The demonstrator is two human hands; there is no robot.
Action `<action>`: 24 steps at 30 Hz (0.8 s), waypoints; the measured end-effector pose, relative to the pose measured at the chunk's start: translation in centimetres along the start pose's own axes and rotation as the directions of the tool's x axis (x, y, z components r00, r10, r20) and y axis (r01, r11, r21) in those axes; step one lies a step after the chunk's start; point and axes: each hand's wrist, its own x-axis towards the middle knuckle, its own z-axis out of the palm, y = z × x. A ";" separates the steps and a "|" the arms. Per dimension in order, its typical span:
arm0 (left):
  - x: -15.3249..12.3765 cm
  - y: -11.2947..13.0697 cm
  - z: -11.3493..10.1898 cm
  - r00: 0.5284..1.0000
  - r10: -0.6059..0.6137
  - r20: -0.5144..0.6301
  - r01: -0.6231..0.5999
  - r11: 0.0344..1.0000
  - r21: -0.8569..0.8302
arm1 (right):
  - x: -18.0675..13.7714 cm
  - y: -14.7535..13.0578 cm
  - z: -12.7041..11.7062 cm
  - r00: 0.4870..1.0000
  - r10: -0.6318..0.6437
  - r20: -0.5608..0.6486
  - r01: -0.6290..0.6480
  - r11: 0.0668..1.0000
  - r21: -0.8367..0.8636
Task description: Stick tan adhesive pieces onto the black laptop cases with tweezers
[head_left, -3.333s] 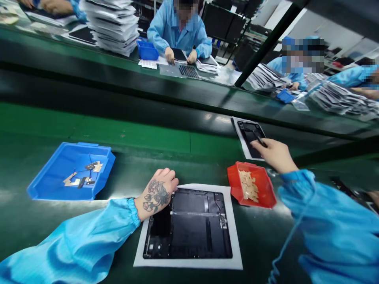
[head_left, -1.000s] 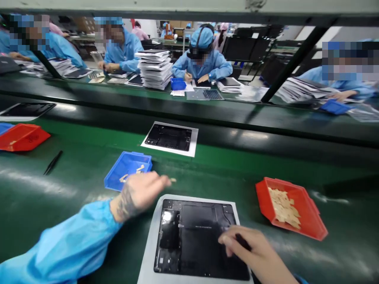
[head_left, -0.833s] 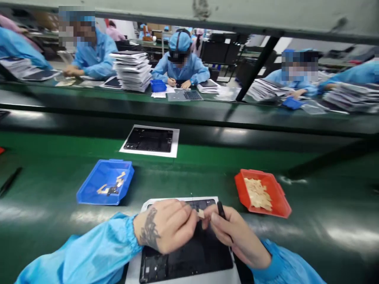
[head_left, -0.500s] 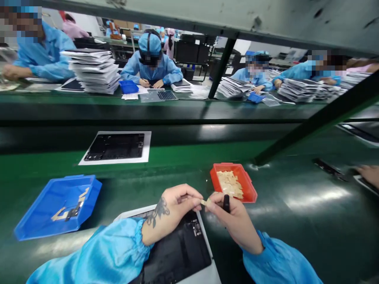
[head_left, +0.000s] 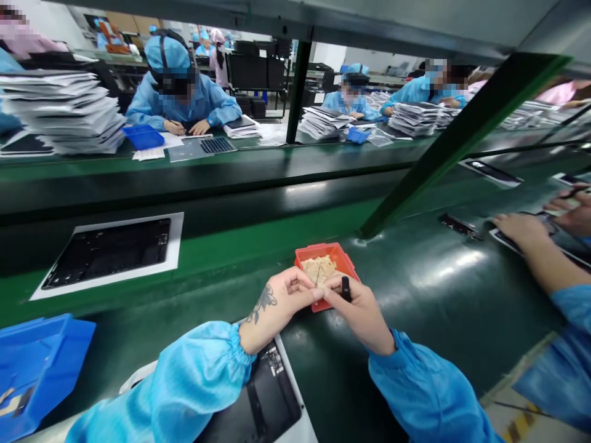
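Observation:
My left hand (head_left: 292, 293), tattooed at the wrist, is closed in a pinch. Its fingertips meet those of my right hand (head_left: 357, 307) over the near side of a red bin (head_left: 347, 258). A small beige piece is pinched where they meet, mostly hidden now. My right hand also grips a slim black stick-like tool (head_left: 345, 289), its end poking up between the fingers; its kind is unclear. Thin beige pieces (head_left: 318, 266) fill the bin. Below my left forearm lies a black tablet-like panel (head_left: 272, 400) on white backing, partly covered by the sleeve.
A blue bin (head_left: 60, 363) with a few small parts stands at left. Behind it lies another black panel (head_left: 111, 249) on white sheet. A green slanted post (head_left: 443, 160) rises at right, near a black strip (head_left: 460, 226) and a co-worker's hand (head_left: 526, 234). Other workers sit opposite.
The view has swung to the right. My joined fingertips have moved over the red bin, and the beige piece between them shows less. More of the co-worker's arms at right is visible.

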 end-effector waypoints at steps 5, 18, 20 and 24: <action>0.4 -0.2 -0.2 0.998 -0.025 0.052 0.030 0.996 -0.083 | 0.2 0.0 -0.3 0.998 0.049 0.038 -0.051 0.998 0.048; 5.2 -0.6 -0.7 0.880 0.474 -0.033 -0.323 0.646 0.691 | 1.0 2.1 -2.1 0.961 0.132 -0.242 -0.055 0.952 0.301; 6.1 -0.5 -0.4 0.881 0.462 0.104 -0.354 0.496 0.793 | 1.1 2.1 -2.2 0.964 0.122 -0.234 -0.050 0.955 0.292; 6.2 -0.5 -0.1 0.953 0.278 0.118 -0.288 0.721 0.629 | 1.0 1.9 -2.2 0.977 0.104 -0.189 -0.046 0.957 0.287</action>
